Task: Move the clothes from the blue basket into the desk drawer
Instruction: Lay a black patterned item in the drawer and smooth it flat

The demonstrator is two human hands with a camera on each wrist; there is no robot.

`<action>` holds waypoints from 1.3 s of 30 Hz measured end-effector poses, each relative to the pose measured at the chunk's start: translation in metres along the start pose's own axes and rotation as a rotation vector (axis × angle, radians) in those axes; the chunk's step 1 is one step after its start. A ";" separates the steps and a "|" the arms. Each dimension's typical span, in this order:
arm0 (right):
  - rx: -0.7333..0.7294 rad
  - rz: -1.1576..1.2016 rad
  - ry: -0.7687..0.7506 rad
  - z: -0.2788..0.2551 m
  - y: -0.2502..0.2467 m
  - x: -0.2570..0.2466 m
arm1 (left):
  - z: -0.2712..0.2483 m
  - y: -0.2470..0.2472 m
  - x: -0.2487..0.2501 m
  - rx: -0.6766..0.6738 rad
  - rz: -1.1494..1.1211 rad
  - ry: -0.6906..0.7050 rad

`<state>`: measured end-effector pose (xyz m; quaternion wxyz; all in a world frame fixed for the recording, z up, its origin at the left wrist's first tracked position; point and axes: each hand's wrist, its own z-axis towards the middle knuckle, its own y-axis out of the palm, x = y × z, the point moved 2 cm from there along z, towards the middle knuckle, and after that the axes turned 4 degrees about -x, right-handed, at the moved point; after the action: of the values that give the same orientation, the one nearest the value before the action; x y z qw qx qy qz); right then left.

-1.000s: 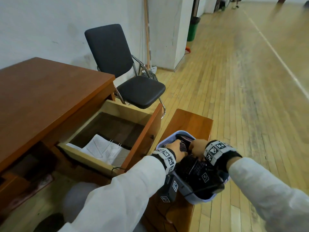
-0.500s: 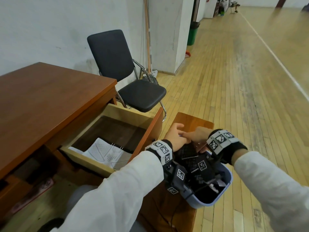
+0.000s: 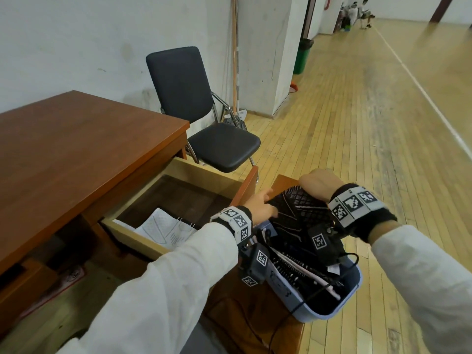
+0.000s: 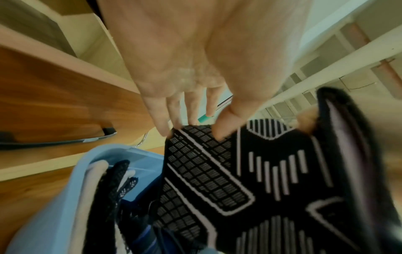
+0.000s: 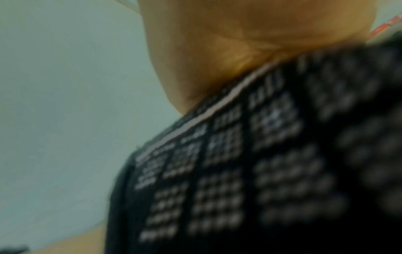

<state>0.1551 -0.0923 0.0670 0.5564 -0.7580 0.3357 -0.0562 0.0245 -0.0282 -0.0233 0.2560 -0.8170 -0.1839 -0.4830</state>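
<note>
Both hands hold a black knitted garment with white line patterns (image 3: 301,213) above the light blue plastic basket (image 3: 355,290): left hand (image 3: 258,205) pinching one edge, right hand (image 3: 319,182) gripping the other, beside the open wooden drawer (image 3: 178,195).

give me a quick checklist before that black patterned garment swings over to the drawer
1. Left hand pinches the black patterned garment: ok, thumb and fingers on its top edge.
2. Right hand grips the garment's other end: ok.
3. Garment out of the blue basket: not ok, its lower part hangs inside.
4. Drawer open: ok, pulled well out.
5. Room in the drawer: ok, papers lie at the near end, dark bottom bare beyond.
6. Garment not snagged on the other clothes or the cable in the basket: cannot tell.
</note>
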 end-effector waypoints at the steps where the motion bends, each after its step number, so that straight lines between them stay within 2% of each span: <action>1: 0.017 -0.009 -0.011 -0.001 -0.002 -0.002 | 0.002 0.002 -0.002 -0.029 -0.003 -0.012; 3: 0.051 0.020 -0.039 -0.003 -0.002 -0.007 | 0.016 0.004 -0.014 -0.023 0.038 -0.022; 6: 0.039 0.287 -0.052 0.000 -0.004 -0.010 | 0.014 -0.001 -0.016 0.016 0.161 0.005; 9: 0.024 0.405 -0.083 0.003 -0.008 -0.012 | 0.002 -0.013 -0.013 0.079 0.143 0.053; 11: -0.065 0.463 -0.060 0.002 -0.011 -0.009 | -0.005 -0.027 -0.017 0.151 0.033 0.080; 13: -0.199 0.344 -0.078 0.003 -0.011 -0.003 | -0.012 -0.043 -0.019 0.207 -0.161 0.095; 15: -0.291 0.175 -0.085 0.005 -0.005 0.001 | -0.020 -0.059 -0.018 0.275 -0.255 0.095; 18: -0.320 -0.005 -0.009 0.013 0.010 0.007 | -0.025 -0.081 -0.014 0.401 -0.198 0.144; 20: -0.313 -0.043 0.031 0.018 0.020 0.011 | -0.027 -0.092 -0.013 0.470 -0.165 0.152; 21: -0.310 0.008 0.052 0.021 0.025 0.015 | -0.028 -0.097 -0.015 0.500 -0.147 0.143; 24: -0.319 0.363 0.094 0.029 0.039 0.017 | -0.033 -0.117 -0.022 0.602 -0.109 0.114; 28: -0.317 0.644 0.019 0.033 0.047 -0.006 | -0.042 -0.149 -0.039 0.717 -0.046 0.023; 30: -0.326 0.636 -0.047 0.033 0.050 -0.025 | -0.047 -0.164 -0.047 0.726 -0.018 -0.040; 33: -0.316 0.502 -0.132 0.039 0.057 -0.056 | -0.054 -0.183 -0.058 0.708 0.034 -0.133; 39: -0.314 0.289 -0.263 0.068 0.090 -0.123 | -0.062 -0.225 -0.095 0.748 0.255 -0.242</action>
<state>0.0519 0.0190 -0.0026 0.4728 -0.7801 0.3701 0.1761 -0.1862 0.1104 -0.0279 0.5696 -0.7348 -0.2726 -0.2475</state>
